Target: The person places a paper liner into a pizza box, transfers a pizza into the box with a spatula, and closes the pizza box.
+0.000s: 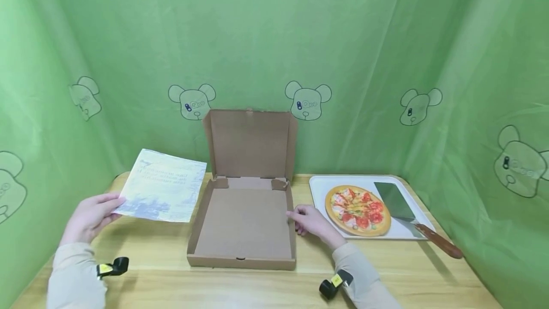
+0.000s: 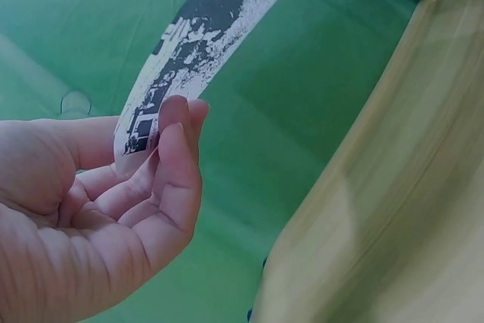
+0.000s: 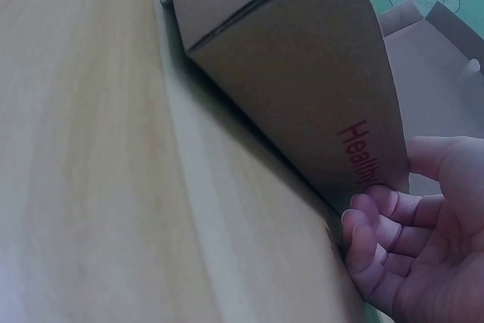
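Printed sheet [image 1: 167, 185]: probably light, limp and easily creased; hold lightly by a corner. Cardboard box [image 1: 246, 223]: probably light and fairly stiff; hold by a side wall. The left grip [image 1: 92, 214] pinches the sheet's near-left corner; the sheet extends rightward, raised above the bench [image 1: 240, 292] near its left edge. The right grip [image 1: 315, 224] pinches the open box's right wall; the lid side stands near the middle of the bench's far edge.
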`<state>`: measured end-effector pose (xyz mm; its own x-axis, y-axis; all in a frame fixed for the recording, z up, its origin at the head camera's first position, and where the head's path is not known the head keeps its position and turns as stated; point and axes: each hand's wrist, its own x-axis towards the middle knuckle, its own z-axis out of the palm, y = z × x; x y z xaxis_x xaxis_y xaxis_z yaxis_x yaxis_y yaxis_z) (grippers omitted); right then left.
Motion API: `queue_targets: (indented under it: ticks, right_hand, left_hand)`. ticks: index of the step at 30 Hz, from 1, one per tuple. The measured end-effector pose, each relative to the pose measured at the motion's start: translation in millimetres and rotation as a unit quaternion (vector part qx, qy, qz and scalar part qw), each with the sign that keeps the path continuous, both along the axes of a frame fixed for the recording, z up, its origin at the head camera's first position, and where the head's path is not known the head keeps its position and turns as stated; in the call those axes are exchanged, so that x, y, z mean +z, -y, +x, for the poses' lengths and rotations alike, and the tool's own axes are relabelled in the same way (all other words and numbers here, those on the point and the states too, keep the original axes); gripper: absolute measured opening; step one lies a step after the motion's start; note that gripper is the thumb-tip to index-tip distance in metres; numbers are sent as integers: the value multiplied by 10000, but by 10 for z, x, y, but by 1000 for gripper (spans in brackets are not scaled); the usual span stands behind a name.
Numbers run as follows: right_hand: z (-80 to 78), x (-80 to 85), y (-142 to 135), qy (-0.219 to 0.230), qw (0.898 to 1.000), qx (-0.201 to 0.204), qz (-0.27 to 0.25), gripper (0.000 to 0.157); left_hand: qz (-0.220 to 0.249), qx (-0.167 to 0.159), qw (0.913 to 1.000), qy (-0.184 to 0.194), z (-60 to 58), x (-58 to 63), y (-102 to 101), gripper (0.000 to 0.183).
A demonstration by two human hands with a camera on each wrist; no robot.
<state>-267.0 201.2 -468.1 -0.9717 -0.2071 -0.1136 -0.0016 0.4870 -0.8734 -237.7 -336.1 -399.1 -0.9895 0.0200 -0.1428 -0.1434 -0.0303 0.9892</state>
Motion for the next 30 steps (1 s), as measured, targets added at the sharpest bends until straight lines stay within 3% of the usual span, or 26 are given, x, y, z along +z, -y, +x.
queue_targets:
  ticks: [10,16,30]
  right_hand:
    - [2,-12,11,-35,10000,22,-29,31]
    - [17,-18,5,-10,10000,63,-53,34]
    - [-16,-18,17,-38,10000,-64,6,30]
  left_hand:
    - [-502,-327,9979,-229,-96,65,-287,12]
    - [-793,-534,9951,-264,-122,85,-469,55]
    - [-690,-1167,9900,-384,-229,38,-912,56]
